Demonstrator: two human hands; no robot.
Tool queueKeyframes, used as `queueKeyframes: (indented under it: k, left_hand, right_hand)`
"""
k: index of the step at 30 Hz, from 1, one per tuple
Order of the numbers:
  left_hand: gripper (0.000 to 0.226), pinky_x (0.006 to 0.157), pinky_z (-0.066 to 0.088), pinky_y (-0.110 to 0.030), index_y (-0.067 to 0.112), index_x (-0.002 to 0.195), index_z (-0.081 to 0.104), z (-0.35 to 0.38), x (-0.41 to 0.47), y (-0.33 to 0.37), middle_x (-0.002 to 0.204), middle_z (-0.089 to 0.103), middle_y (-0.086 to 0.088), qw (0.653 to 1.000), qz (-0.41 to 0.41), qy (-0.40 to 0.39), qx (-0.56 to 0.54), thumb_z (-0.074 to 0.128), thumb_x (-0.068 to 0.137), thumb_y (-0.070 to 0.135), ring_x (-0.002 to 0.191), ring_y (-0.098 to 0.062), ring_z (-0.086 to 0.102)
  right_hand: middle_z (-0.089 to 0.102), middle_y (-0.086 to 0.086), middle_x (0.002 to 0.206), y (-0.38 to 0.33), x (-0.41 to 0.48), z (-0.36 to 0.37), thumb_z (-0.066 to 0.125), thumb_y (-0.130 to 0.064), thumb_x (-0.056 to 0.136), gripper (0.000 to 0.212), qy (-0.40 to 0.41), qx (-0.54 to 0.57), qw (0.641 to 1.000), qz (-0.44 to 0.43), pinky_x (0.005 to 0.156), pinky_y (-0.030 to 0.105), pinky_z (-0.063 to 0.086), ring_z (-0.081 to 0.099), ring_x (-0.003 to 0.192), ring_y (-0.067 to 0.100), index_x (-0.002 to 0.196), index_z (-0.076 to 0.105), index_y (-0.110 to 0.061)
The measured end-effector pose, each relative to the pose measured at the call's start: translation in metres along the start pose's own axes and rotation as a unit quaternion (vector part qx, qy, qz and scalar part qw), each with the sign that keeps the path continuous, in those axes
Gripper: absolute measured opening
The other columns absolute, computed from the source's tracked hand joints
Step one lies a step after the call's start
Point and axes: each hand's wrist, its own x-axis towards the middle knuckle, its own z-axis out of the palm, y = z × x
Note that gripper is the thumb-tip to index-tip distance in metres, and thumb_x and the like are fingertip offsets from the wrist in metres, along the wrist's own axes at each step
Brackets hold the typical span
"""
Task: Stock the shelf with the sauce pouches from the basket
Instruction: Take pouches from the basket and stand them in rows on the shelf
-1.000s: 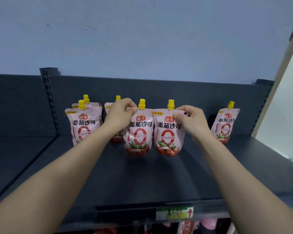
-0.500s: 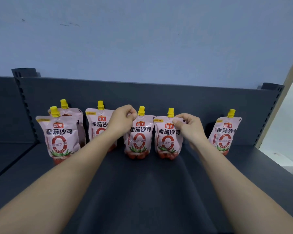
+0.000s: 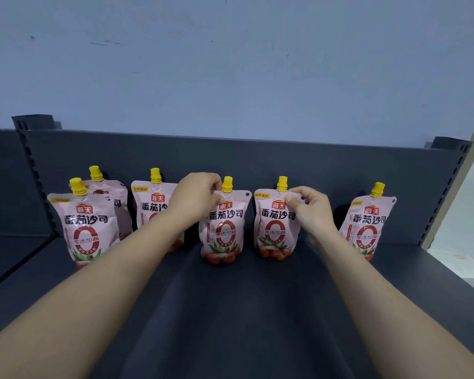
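- Two forearms entered from the near edge, both bare right to the frame edge, no sleeve in view.
- Left hand bare, no glove, ring or watch.
- Right hand bare too, wrist unadorned.
- Fingernails short and unpainted where visible on the right thumb; left nails couldn't be made out.

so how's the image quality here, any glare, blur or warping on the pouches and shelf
Head view: wide-angle warping bows the shelf back panel and splays the forearms at the bottom corners; soft even light, with faint shadows behind the far right pouch; no strong glare, only a mild sheen on the pouches; print is readable on the centre pouch, softer toward the edges; left hand and right hand look sharp.
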Motion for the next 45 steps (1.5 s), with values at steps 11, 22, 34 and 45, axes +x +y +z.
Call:
queueKeyframes:
  k: [11, 22, 34, 45]
  left_hand:
    - [0.030, 0.055, 0.040, -0.025, 0.022, 0.061, 0.054, 0.008, 0.009, 0.003, 0.066, 0.061, 0.006, 0.997, -0.038, 0.004, -0.074, 0.077, 0.077, 0.015, 0.061, -0.007, 0.055]
    - [0.016, 0.071, 0.051, -0.037, 0.012, 0.075, 0.059, 0.010, 0.014, 0.000, 0.079, 0.066, -0.005, 1.000, 0.005, 0.002, -0.015, 0.072, 0.082, 0.016, 0.079, -0.024, 0.059]
    - [0.016, 0.072, 0.048, -0.034, 0.014, 0.073, 0.058, 0.010, 0.014, 0.000, 0.077, 0.065, -0.002, 1.000, 0.004, 0.015, 0.007, 0.072, 0.082, 0.016, 0.079, -0.024, 0.059]
    - [0.016, 0.086, 0.044, -0.040, 0.011, 0.099, 0.064, 0.006, 0.006, 0.009, 0.099, 0.067, -0.007, 0.984, 0.058, 0.045, 0.162, 0.062, 0.087, 0.021, 0.100, -0.028, 0.056]
  right_hand:
    - [0.069, -0.006, 0.084, 0.005, 0.010, -0.004, 0.058, -0.012, 0.094, 0.015, -0.011, -0.003, 1.000, -0.007, 0.047, 0.011, 0.044, 0.064, 0.075, 0.005, 0.088, 0.068, -0.021]
    - [0.069, -0.003, 0.093, 0.012, 0.018, -0.006, 0.054, -0.015, 0.095, 0.015, -0.023, -0.069, 0.996, -0.047, 0.070, 0.029, 0.052, 0.064, 0.086, 0.012, 0.090, 0.066, -0.024]
    - [0.067, -0.008, 0.086, 0.015, 0.018, -0.004, 0.055, -0.013, 0.096, 0.018, -0.005, -0.042, 0.998, -0.043, 0.059, 0.018, 0.046, 0.064, 0.082, 0.008, 0.089, 0.066, -0.025]
    - [0.054, 0.008, 0.128, 0.002, -0.002, -0.001, 0.059, -0.020, 0.090, 0.040, 0.106, -0.349, 0.908, -0.204, 0.094, 0.041, 0.039, 0.044, 0.121, 0.027, 0.130, 0.054, -0.016]
